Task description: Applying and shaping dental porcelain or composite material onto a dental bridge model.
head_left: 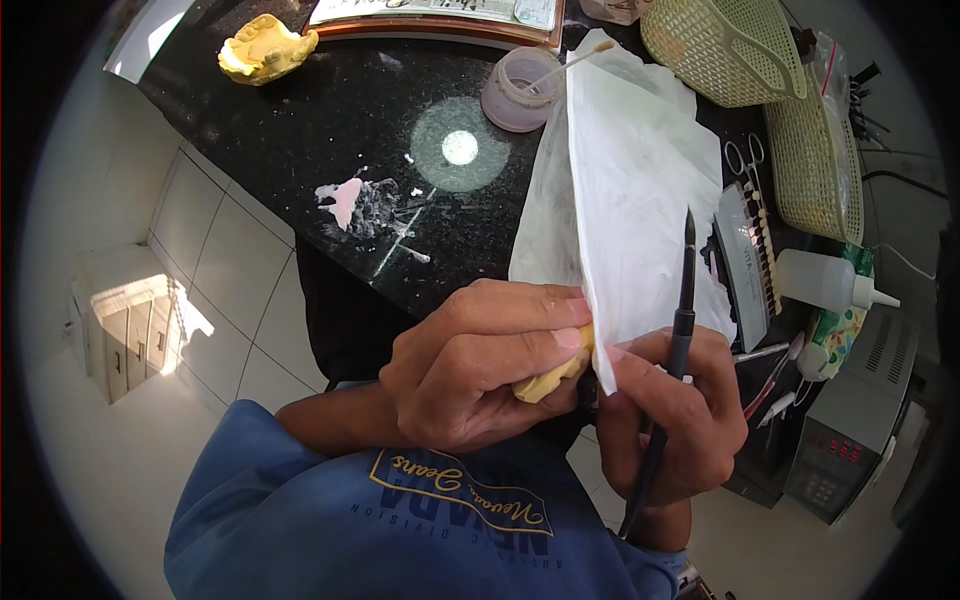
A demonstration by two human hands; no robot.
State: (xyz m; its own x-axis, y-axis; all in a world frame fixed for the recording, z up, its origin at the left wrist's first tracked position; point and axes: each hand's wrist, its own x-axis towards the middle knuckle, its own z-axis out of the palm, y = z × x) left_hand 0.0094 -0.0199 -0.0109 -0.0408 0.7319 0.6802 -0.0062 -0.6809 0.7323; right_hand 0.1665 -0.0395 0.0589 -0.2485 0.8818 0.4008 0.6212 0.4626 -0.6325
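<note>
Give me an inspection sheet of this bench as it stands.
Surface: black speckled counter, with a pink and white smear.
Job's things: yellow cast and white sheet.
Clutter: second yellow cast, small jar, mesh baskets, squeeze bottle, tooth shade strip.
Hands: left hand grips the cast; right hand holds a black pen-like tool and pinches the sheet.
Cables: tool's lead runs down past the wrist.
Surroundings: white tiled floor, grey box with red display.
</note>
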